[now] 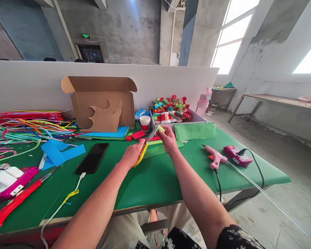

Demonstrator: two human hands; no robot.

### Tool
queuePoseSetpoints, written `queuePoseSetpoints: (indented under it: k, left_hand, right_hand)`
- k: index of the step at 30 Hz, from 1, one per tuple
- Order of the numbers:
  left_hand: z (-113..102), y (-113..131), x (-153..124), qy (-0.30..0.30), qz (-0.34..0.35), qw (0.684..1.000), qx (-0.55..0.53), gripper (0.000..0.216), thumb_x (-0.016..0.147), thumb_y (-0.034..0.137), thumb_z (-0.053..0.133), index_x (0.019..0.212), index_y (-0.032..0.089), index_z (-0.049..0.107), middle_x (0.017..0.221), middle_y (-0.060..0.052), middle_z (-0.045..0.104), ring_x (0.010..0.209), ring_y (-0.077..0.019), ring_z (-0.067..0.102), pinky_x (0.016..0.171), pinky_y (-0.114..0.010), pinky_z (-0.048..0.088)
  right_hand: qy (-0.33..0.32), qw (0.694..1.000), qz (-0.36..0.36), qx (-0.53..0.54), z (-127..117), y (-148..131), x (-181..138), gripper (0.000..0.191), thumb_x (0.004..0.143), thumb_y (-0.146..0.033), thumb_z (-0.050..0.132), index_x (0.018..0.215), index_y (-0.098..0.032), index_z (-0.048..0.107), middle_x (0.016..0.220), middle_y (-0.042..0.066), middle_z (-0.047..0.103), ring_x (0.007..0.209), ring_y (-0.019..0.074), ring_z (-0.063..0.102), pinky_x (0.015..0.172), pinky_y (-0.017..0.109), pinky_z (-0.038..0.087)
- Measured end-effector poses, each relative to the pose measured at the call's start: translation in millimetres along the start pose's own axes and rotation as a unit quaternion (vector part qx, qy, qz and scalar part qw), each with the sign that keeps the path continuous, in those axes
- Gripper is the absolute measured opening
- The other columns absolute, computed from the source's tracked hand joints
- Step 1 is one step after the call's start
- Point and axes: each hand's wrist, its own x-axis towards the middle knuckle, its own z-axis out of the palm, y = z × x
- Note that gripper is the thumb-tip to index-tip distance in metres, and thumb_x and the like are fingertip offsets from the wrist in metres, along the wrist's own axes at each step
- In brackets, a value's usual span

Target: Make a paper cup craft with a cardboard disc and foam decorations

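Observation:
My left hand (131, 154) is closed around the yellow handles of a pair of scissors (145, 147), whose blades point up and to the right. My right hand (168, 139) pinches a small light-green piece of paper (161, 129) right at the blade tips. Both hands hover above the green table (155, 183), over a strip of green paper (158, 150) and a red scrap (138, 134).
A black phone (92, 157) on a white cable lies to the left, with blue paper (59, 152) and a heap of pipe cleaners (26, 126) beyond. A pink glue gun (214, 157), cardboard box (103, 103), paper cup (145, 122) and tray of finished crafts (171, 110) stand around.

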Motion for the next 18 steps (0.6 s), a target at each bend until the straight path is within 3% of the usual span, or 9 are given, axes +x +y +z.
queuePoseSetpoints:
  k: [10, 18]
  left_hand:
    - [-10, -2, 0, 0.018, -0.095, 0.995, 0.024, 0.037, 0.089, 0.020, 0.044, 0.125, 0.024, 0.042, 0.094, -0.005, 0.071, 0.084, -0.0242, 0.071, 0.061, -0.025, 0.043]
    - [-6, -4, 0, 0.025, -0.099, 0.995, 0.025, 0.039, 0.090, 0.020, 0.045, 0.129, 0.025, 0.043, 0.097, -0.005, 0.072, 0.086, -0.0243, 0.071, 0.062, -0.026, 0.043]
  right_hand:
    - [-0.012, 0.979, 0.141, 0.146, 1, -11, 1, 0.015, 0.081, -0.035, 0.071, 0.085, -0.023, 0.062, 0.074, -0.004, 0.066, 0.053, 0.0069, 0.053, 0.049, 0.017, 0.049]
    - [-0.013, 0.969, 0.162, 0.189, 2, -15, 0, 0.030, 0.088, -0.049, 0.063, 0.078, -0.020, 0.059, 0.065, -0.003, 0.061, 0.046, 0.0046, 0.045, 0.039, 0.012, 0.042]
